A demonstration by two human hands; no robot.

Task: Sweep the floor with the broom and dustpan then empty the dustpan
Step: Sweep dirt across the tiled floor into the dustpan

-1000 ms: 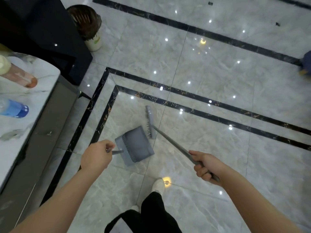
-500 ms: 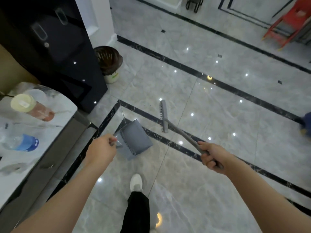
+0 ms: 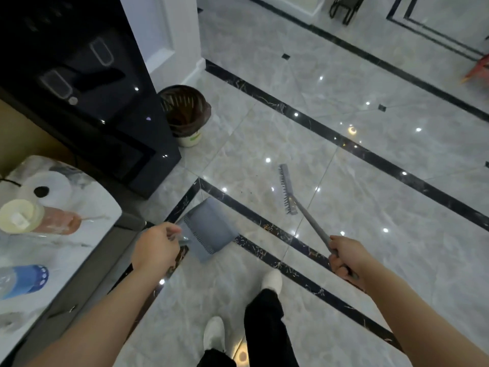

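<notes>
now, left hand point(image 3: 156, 247) gripping the dustpan point(image 3: 209, 227), right hand point(image 3: 346, 256) gripping the broom point(image 3: 288, 192); i'd keep the pan level toward the bin point(image 3: 185, 115) ahead of my fingers.

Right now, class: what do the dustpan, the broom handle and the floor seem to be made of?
Dustpan: probably matte grey-blue plastic, with a moulded comb edge. Broom handle: thin grey tube, metal or plastic; unclear. Floor: polished marble-look tile, glossy, mirroring ceiling lights, with grout lines and dark veined border strips.
</notes>
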